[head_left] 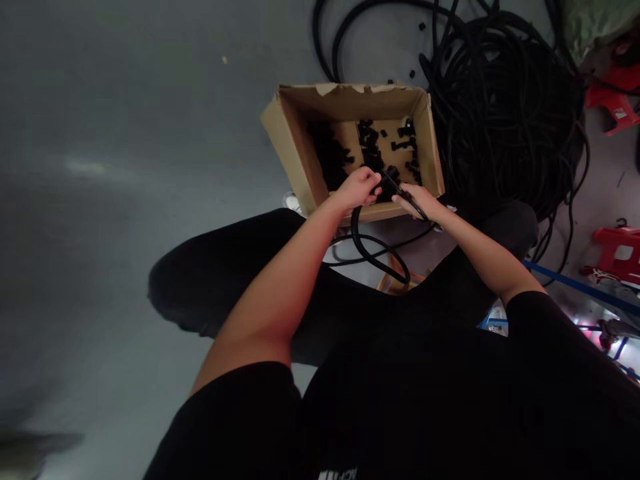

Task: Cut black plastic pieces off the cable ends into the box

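Over the near edge of an open cardboard box (435, 147), my left hand (359, 189) is closed around a thick black hose (356, 230), whose lower part loops down between my legs. Just to the right, my right hand (417, 202) grips a dark tool that looks like scissors or cutters, its blades close to my left fingers. The tool's exact shape is hard to make out against the dark pieces. Inside the box lie many short black pieces (369, 141), in piles at the left and middle and scattered at the right.
A big tangle of black hose (510, 120) lies right of the box. Red stools (620, 253) stand at the far right, near a blue strap (580, 285). A few small black bits lie beyond the box on the grey floor (150, 120).
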Motion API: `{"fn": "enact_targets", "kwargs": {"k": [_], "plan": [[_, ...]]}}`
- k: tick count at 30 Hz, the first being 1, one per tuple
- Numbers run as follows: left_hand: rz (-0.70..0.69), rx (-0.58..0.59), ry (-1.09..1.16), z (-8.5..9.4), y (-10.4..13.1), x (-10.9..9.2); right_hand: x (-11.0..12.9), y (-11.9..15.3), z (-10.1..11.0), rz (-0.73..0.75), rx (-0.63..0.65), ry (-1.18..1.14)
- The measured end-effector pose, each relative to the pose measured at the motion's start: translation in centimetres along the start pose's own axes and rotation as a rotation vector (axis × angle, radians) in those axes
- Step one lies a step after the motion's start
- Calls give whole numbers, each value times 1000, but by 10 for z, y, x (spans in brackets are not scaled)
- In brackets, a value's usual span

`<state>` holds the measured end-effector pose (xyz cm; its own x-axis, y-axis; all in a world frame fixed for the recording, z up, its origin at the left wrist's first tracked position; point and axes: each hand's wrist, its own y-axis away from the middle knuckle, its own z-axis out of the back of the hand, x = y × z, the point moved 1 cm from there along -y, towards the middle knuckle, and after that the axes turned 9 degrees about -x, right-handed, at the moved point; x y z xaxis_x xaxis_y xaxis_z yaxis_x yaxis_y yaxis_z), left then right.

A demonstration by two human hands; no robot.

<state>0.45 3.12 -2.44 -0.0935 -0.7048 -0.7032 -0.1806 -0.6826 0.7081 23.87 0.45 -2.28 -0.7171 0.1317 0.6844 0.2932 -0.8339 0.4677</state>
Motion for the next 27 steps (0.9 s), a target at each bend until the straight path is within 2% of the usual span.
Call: {"fn": "enact_targets", "kwargs": {"k": [4,11,15,17,19,23,25,27], "plan": [[-10,-15,-59,0,-1,-3,-1,-1,-2,-32,37,13],[104,134,-74,5,4,-4,-5,0,-6,46,12,76],[40,45,-92,7,-1,-4,-1,4,-2,-46,42,23],[-20,-25,-114,4,-4,-2,0,3,-2,-116,66,-3],[-60,-57,-140,-1,-5,1,0,1,-2,-118,75,-2],[-35,31,-196,-3,-4,6,-2,-1,-5,-26,55,75],[-11,75,-228,-1,-5,8,-1,0,-6,-49,80,86],[-47,39,-307,-1,-7,9,1,2,-6,-95,93,84]]}}
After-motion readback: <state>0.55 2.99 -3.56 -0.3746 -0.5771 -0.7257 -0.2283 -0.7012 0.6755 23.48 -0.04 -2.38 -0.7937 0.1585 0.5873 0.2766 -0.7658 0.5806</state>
